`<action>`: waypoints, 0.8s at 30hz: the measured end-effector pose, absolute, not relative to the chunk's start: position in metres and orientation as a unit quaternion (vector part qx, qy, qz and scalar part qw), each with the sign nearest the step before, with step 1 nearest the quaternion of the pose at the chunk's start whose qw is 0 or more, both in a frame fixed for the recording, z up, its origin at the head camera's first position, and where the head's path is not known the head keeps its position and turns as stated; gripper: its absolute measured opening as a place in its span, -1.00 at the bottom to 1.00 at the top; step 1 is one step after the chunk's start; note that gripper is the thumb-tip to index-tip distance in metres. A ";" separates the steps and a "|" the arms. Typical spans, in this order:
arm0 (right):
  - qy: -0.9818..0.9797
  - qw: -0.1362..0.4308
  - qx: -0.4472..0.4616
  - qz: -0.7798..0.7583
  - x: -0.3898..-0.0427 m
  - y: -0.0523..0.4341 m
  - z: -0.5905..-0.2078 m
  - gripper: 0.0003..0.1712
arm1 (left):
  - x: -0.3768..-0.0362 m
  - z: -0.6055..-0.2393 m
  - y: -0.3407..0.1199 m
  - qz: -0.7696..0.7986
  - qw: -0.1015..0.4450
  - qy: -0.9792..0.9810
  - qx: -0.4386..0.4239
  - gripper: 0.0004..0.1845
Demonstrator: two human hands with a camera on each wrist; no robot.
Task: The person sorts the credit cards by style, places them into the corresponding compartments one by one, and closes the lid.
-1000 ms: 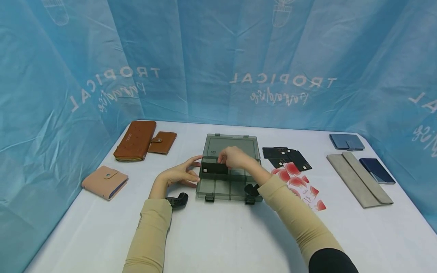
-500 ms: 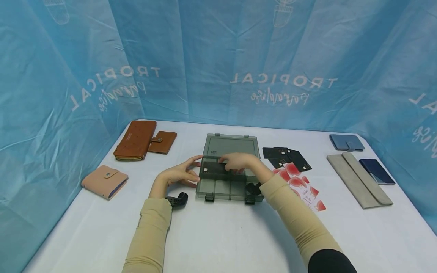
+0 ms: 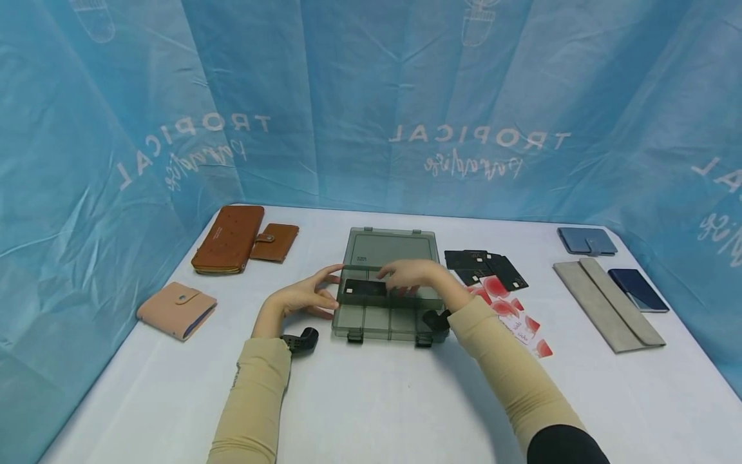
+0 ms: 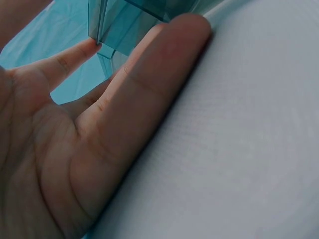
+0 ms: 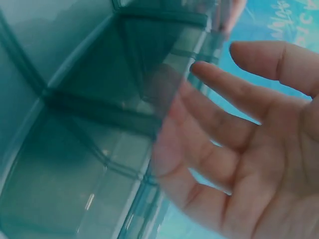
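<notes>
Touching box edge (image 4: 94,22), left fingers (image 4: 149,84) spread, right fingers (image 5: 234,92) parted, some behind smoky wall (image 5: 104,114)

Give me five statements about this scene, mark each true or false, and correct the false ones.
1. The left hand touches the divided box. True.
2. A black card is in the box. True.
3. The loose black cards lie left of the box in the head view. False: they lie to its right.
4. The right hand is far from the box. False: it is over the box.
5. The grey-beige pouch is right of the box in the head view. True.
</notes>
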State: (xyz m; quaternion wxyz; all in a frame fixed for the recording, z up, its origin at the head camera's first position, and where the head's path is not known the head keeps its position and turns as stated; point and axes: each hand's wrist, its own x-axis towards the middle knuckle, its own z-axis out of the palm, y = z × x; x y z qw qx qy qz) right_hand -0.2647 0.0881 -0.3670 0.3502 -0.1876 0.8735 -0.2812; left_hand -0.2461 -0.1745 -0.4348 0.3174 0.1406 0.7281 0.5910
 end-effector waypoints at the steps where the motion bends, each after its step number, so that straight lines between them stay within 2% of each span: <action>1: 0.873 0.340 -0.190 -0.292 -0.265 0.091 -0.366 -0.46 | -0.246 -0.435 -0.175 0.590 0.317 0.729 0.141 0.04; 10: 0.868 0.190 -0.180 -0.423 -0.272 0.138 -0.362 -0.60 | -0.246 -0.435 -0.176 0.589 0.320 0.727 0.150 0.02; 18: 0.915 0.068 -0.136 -0.375 -0.285 0.177 -0.381 -0.64 | -0.246 -0.435 -0.176 0.587 0.318 0.729 0.155 0.00; 21: 0.932 0.051 -0.127 -0.336 -0.293 0.190 -0.390 -0.62 | -0.245 -0.434 -0.176 0.586 0.319 0.728 0.156 0.00; 24: 0.945 0.069 -0.131 -0.291 -0.301 0.200 -0.396 -0.50 | -0.246 -0.434 -0.177 0.587 0.319 0.728 0.156 0.00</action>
